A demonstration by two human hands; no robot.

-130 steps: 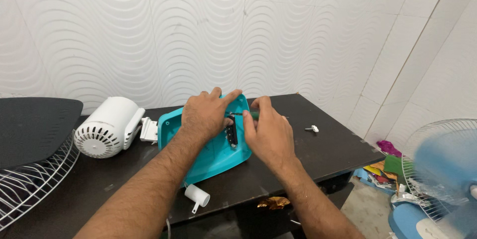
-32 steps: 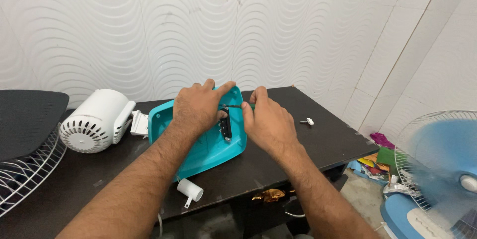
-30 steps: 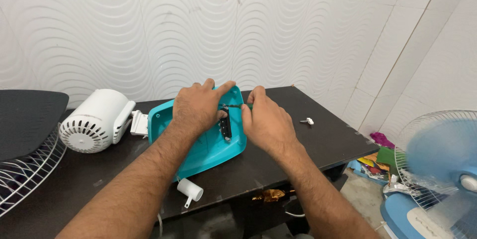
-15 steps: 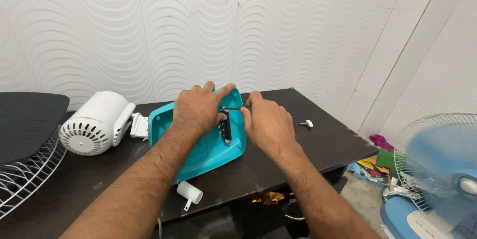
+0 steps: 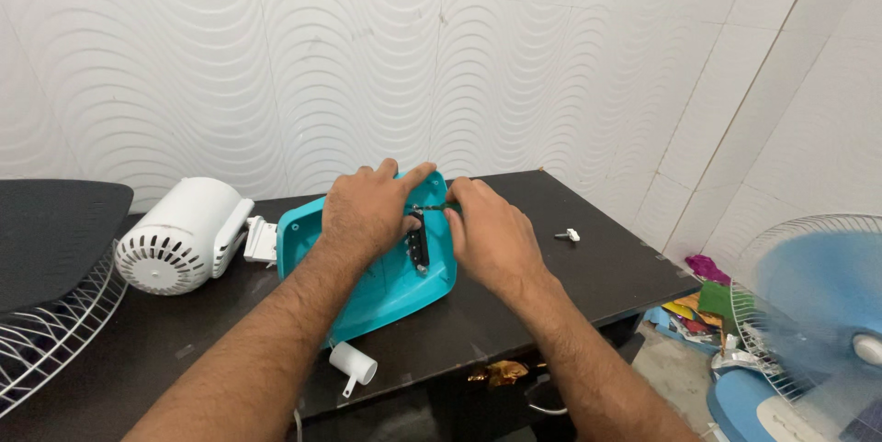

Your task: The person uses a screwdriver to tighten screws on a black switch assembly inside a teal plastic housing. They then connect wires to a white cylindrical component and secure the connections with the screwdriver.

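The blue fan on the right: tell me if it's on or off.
On. The blue fan's blades are a smooth blur behind the wire guard.

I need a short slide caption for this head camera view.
Both hands, left and right, work on a teal plastic housing on a dark table.

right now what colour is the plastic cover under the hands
Teal plastic cover, clearest in the head view.

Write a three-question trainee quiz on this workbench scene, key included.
1. True or false: both hands rest on the teal plastic cover.
2. What lies just left of the cover? A) white fan motor B) kettle C) drill
3. Which hand holds the thin dark tool?

Key:
1. True: the left hand and right hand touch it.
2. A, the white fan motor.
3. The right hand.
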